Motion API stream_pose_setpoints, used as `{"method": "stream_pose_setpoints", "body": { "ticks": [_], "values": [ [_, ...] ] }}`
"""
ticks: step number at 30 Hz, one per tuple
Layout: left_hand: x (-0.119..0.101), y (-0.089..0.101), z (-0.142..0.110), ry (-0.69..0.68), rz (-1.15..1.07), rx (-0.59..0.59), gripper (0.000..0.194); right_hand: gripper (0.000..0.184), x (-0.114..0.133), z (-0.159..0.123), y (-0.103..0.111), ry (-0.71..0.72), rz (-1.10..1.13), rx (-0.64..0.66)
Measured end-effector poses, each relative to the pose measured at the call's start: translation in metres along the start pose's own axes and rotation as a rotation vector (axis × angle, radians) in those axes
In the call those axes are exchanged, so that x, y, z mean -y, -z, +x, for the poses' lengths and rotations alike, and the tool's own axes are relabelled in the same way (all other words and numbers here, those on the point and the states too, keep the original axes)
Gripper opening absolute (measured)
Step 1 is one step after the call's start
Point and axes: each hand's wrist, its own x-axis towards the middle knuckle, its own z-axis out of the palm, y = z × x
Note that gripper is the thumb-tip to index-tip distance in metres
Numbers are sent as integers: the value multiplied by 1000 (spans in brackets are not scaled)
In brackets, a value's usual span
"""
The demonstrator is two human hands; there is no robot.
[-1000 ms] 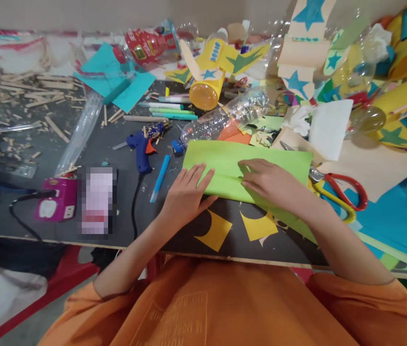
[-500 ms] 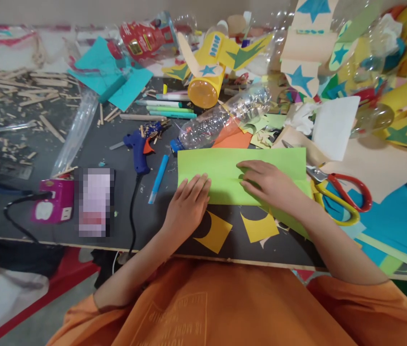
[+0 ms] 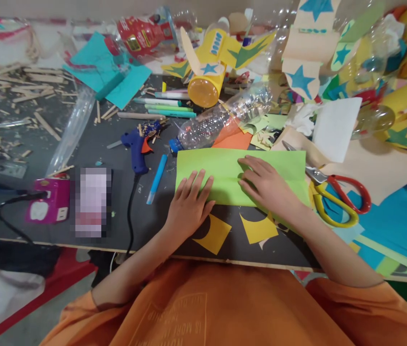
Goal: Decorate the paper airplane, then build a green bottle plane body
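Bench [image 3: 95, 149], dark-topped, crowded. Lime-green rectangular paper sheet [image 3: 225, 163] lies lengthwise on it, directly in front of me, with a faint crease running across. More green of the same shade shows under my right wrist; cannot tell whether it belongs to the same sheet.

Left hand [image 3: 190, 204]: palm down at the sheet's left end, fingers spread and straight, fingertips on the paper, thumb out by the near edge. Nothing gripped.

Right hand [image 3: 270, 182]: on the sheet's right half, fingers extended and slightly bent toward the left hand, with a gap between them. Not closed around anything that I can see; the underside is hidden.

Near edge: two yellow paper offcuts with curved cut-outs, one [image 3: 217, 235] just beside my left wrist, the other [image 3: 259, 230] nearer my right forearm.

Right of sheet: metal scissors with one red and one yellow handle [image 3: 338, 218], close to the sheet's edge; contact unclear.

Beyond the far edge: clear plastic bottle with a blue cap [image 3: 210, 127], on its side, tilted across the view.

Left of sheet: bright blue marker pen [image 3: 157, 180]; past it, dark blue glue gun with an orange trigger [image 3: 137, 154], its black cable trailing toward me.
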Motion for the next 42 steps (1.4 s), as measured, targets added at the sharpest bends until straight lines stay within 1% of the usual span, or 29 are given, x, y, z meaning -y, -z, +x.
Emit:
{"method": "stream_pose_setpoints", "body": {
  "ticks": [4,8,13,20,24,32,37,42],
  "values": [
    [0,-2,-1,26,-32,25,52,31,0,2,1,14,-22,-20],
    [0,-4,-2,32,-25,3,53,29,-1,2,-1,12,-20,-35],
    [-1,-7,-2,45,-40,4,54,30,0,3,-2,-6,-10,-38],
    [-1,-8,-2,38,-6,-15,53,27,0,3,-1,12,-59,-62],
    [-1,-8,-2,50,3,-2,53,27,-1,4,-1,31,-86,-52],
    [-2,-7,-2,63,-30,20,53,27,-1,4,-1,23,-97,-40],
    [-3,-7,-1,65,-16,17,53,29,1,4,-1,-13,-63,-18],
    [-3,-7,-1,88,-68,45,54,28,1,4,0,-17,-64,-14]
  ]
}}
